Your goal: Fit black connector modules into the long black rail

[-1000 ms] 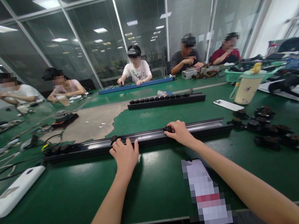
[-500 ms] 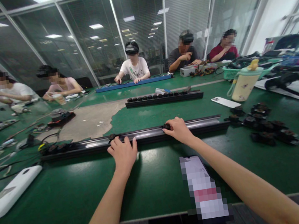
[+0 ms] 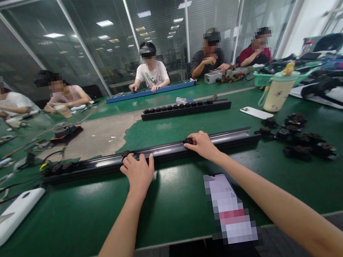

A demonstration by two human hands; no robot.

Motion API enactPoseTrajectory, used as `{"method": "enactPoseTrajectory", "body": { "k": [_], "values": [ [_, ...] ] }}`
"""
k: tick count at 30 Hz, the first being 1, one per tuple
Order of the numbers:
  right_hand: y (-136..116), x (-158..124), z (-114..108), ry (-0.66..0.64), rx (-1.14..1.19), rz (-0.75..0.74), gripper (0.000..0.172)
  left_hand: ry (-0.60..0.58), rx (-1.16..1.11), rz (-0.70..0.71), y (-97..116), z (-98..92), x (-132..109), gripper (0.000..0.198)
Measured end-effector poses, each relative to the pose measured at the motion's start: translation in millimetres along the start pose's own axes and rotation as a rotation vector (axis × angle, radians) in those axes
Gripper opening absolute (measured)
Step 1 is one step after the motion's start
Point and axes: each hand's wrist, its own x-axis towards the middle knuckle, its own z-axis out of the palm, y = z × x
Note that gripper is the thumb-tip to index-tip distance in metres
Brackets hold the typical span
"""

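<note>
A long black rail (image 3: 162, 151) with a shiny inner channel lies across the green table before me. My left hand (image 3: 138, 171) rests over its near edge, fingers spread, beside a small black module (image 3: 126, 153) in the channel. Whether the fingertips touch that module I cannot tell. Farther right on the rail, my right hand (image 3: 204, 145) pinches another small black module (image 3: 188, 141) between thumb and fingers. A few similar modules (image 3: 67, 166) sit at the rail's left end. Several loose black modules (image 3: 302, 139) lie in a cluster off its right end.
A phone (image 3: 230, 205) lies near the front edge, a white power bank-like object (image 3: 12, 218) at left. Behind are a second rail (image 3: 186, 110) with modules, a white phone (image 3: 256, 113) and a yellow cup (image 3: 278, 92). Cables (image 3: 2, 184) lie left. Several people sit opposite.
My view has tilted slightly, so the scene sits a little higher and farther left. Both hands keep about the same places on the rail.
</note>
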Motion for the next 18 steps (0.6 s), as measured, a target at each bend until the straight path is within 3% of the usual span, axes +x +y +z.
{"method": "enactPoseTrajectory", "body": {
  "k": [18],
  "values": [
    [1.1, -4.9, -4.5, -0.009, -0.132, -0.006, 0.025, -0.018, -0.023, -0.006, 1.7, 3.7, -0.2, 0.057]
  ]
}}
